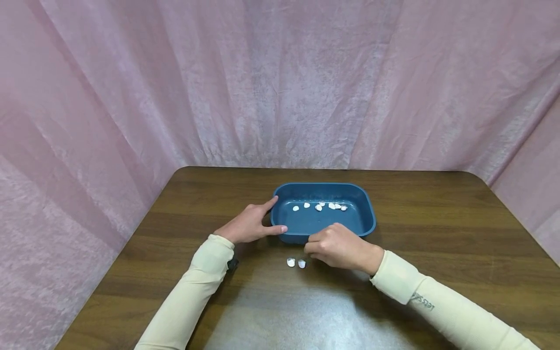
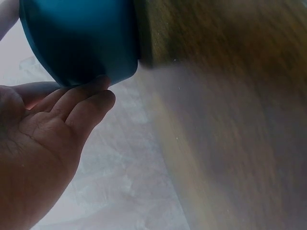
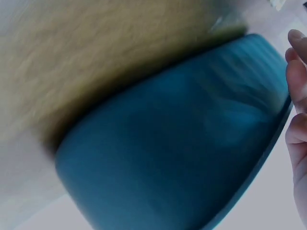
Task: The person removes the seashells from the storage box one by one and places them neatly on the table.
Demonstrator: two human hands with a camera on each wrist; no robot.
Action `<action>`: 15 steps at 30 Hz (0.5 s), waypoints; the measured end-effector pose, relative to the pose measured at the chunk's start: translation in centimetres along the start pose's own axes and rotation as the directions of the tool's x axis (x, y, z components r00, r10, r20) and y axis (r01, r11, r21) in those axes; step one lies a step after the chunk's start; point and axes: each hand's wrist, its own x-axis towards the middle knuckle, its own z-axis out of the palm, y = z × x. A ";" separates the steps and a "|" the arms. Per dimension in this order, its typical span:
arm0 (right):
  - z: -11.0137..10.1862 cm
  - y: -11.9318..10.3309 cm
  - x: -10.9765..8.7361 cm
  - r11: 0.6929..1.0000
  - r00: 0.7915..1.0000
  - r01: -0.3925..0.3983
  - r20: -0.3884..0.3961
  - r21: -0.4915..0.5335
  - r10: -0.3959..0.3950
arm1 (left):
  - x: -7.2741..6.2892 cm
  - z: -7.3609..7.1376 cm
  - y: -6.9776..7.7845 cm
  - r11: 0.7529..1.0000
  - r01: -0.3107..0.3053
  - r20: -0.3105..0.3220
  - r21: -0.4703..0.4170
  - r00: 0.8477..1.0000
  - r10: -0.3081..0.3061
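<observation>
A blue plastic tub (image 1: 323,235) stands on the table with several small white pieces (image 1: 318,207) scattered inside; they look like pebbles or shells. My left hand (image 1: 247,223) is spread at its left end, index finger at the far side and thumb on the near rim. In the left wrist view, fingers (image 2: 91,108) lie against the tub's outer wall (image 2: 91,38). My right hand (image 1: 339,247), fingers bent, is at the near rim, just right of two white pieces (image 1: 290,262) on the table. Whether anything is between its fingertips is hidden. Right fingers (image 3: 298,79) show beside the tub.
The brown wooden table (image 1: 210,189) has rounded far corners. A pink curtain (image 1: 280,87) hangs right behind its far edge and along the sides. A small dark object (image 1: 232,264) shows beneath the left sleeve cuff.
</observation>
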 end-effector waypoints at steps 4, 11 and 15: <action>-0.6 0.6 -0.3 1.000 1.000 -0.026 -0.006 0.016 0.026 | -0.1 0.0 0.0 1.000 0.004 -0.002 0.000 1.000 -0.004; -1.9 1.8 -0.8 0.987 0.993 -0.110 -0.018 0.115 0.113 | -0.2 -0.1 0.2 1.000 0.006 0.006 0.000 1.000 -0.006; -2.7 3.2 -1.1 0.961 0.981 -0.186 -0.024 0.203 0.195 | -0.1 -0.1 0.1 1.000 -0.001 -0.001 0.005 1.000 0.001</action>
